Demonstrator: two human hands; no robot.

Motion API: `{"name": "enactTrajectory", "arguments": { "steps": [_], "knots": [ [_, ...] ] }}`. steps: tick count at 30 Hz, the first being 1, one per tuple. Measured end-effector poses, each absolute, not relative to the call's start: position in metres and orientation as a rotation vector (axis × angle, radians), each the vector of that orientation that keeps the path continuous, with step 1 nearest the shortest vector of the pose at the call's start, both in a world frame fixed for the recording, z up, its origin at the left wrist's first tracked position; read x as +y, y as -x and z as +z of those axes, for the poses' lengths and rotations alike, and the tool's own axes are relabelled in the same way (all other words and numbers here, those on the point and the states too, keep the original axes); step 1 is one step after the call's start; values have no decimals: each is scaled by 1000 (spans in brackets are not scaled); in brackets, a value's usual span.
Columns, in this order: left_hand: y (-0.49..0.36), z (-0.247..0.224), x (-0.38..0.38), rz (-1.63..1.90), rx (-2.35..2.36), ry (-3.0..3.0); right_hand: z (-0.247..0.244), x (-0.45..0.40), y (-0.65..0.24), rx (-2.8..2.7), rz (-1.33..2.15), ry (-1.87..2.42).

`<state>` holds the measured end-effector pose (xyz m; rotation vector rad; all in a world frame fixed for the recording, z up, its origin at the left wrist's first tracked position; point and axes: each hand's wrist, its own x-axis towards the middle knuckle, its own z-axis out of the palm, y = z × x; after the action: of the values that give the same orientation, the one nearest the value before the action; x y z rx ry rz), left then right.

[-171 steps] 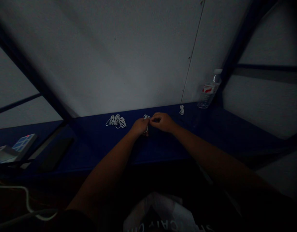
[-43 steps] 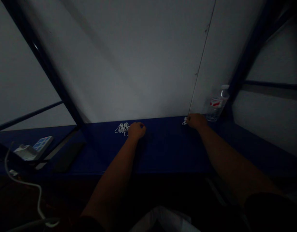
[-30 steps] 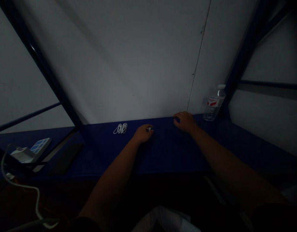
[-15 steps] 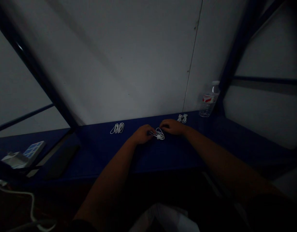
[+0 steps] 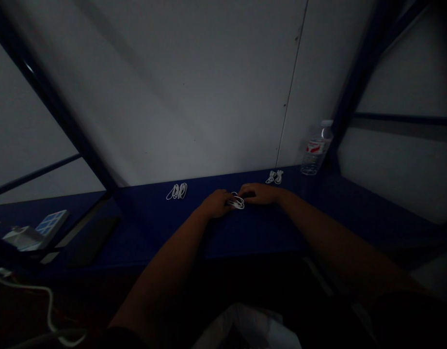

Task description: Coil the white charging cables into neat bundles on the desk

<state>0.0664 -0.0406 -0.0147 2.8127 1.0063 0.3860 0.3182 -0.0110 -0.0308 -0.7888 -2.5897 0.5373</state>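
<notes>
A looped white cable (image 5: 238, 202) is between my two hands, just above or on the blue shelf (image 5: 223, 237). My left hand (image 5: 216, 203) is closed on the left side of the loops. From the right, my right hand (image 5: 258, 194) has its fingers curled, with the thumb and fingertips at the upper right edge of the same cable. Dim light hides exactly where the fingertips meet it. Two coiled white cables (image 5: 178, 191) lie farther back on the left, and two smaller white bundles (image 5: 274, 177) lie behind my right hand.
A clear plastic bottle (image 5: 317, 148) with a red and white label stands at the back right by a blue post. On the left lie a dark flat object (image 5: 92, 241), a blue and white box (image 5: 52, 223) and a white block (image 5: 23, 237). A pale wall (image 5: 194, 97) rises behind.
My right hand has moved slightly left and down, onto the cable's edge. The cable's loops have shifted a little left and look flatter. My left hand stays at their left side.
</notes>
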Motion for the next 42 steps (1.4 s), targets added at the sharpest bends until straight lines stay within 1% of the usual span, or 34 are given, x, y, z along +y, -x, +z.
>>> {"name": "enactTrajectory", "arguments": {
  "steps": [6,12,16,21,26,29,35,38,42],
  "knots": [
    [-67,-15,-38,468,1268,-2802,-25,-16,-320,-2388,324,983],
    [-64,-12,-33,477,1437,-2460,-17,-31,-306,-2448,315,890],
    [-63,-9,-30,490,1545,-2233,-25,-33,-289,-2506,215,871],
    [-63,-11,-28,655,1549,-2011,-40,-28,-274,-2461,157,933],
    [-64,-16,-27,797,1418,-1750,-39,-30,-267,-2431,175,912],
    [-66,-14,-26,886,1285,-1619,-34,-31,-269,-2303,278,939],
    [-64,-7,-28,1053,1039,-1457,-28,-23,-283,-1860,747,944],
    [-62,-9,-29,1061,970,-1511,-24,-21,-286,-1689,965,847],
    [-62,-12,-28,1020,917,-1539,-16,-26,-285,-1551,1140,732]
  ]
}}
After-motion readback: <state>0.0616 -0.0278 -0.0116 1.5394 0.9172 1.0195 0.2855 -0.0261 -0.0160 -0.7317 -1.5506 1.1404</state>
